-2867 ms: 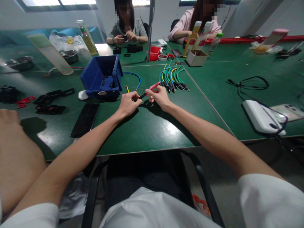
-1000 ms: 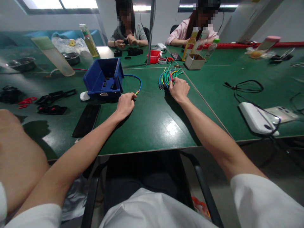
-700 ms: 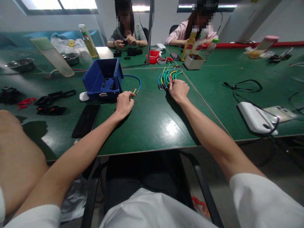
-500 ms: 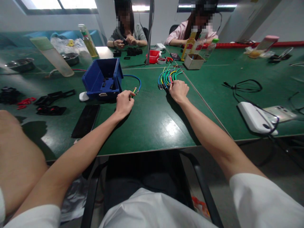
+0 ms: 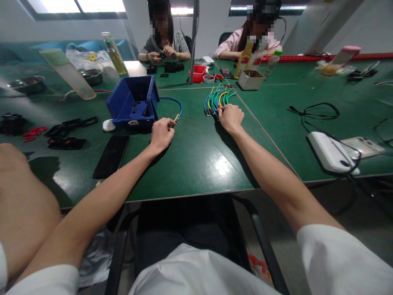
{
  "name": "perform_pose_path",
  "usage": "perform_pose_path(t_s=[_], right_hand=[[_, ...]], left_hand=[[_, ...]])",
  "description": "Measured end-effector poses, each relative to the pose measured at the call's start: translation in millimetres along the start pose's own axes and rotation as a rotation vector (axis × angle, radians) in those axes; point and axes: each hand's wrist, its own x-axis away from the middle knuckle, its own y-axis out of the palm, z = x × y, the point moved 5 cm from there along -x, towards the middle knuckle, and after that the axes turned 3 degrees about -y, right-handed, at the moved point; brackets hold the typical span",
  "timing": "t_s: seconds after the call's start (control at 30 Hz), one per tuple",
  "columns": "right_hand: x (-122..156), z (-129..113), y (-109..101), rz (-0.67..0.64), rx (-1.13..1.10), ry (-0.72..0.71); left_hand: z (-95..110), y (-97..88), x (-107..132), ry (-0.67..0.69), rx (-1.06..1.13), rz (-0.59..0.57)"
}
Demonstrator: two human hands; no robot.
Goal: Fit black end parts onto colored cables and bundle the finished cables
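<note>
My left hand (image 5: 162, 133) rests on the green table in front of the blue bin (image 5: 132, 122), its fingers pinched on the end of a yellow-green wire (image 5: 176, 118). A blue wire (image 5: 181, 107) curves from beside the bin down to those fingertips. Farther right, my right hand (image 5: 231, 118) is closed at the near end of a bundle of wires (image 5: 215, 99), green, yellow and blue, with black sleeves on their ends. What its fingertips grip there is partly hidden. Several small black parts (image 5: 139, 108) lie inside the bin.
A black phone (image 5: 111, 157) lies left of my left forearm. A metal pole (image 5: 194, 41), a red container (image 5: 198, 73) and a small cardboard box (image 5: 250, 80) stand behind the wires. A white device (image 5: 331, 152) with cables lies right. Two people (image 5: 166, 49) sit opposite.
My left hand has shifted slightly right, bringing the yellow-green wire up to the end of the blue wire. My right hand has stayed at the bundle.
</note>
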Motion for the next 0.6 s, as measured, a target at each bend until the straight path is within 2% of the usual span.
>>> perform_pose_path(t_s=[0.17, 0.37, 0.5, 0.6], right_hand=[[1.6, -2.6, -2.9, 0.028, 0.011, -0.006], [7.5, -12.4, -16.9, 0.138, -0.015, -0.023], [21.8, -34.2, -30.1, 0.183, -0.181, -0.086], [37.9, -55.7, -30.0, 0.154, -0.45, -0.123]], left_hand=[[3.7, -2.8, 0.4, 0.004, 0.018, 0.007], [8.0, -6.6, 0.8, 0.013, 0.051, 0.034], [11.4, -9.7, 1.7, 0.028, 0.071, 0.063], [14.6, -11.3, 2.6, 0.025, 0.089, 0.072]])
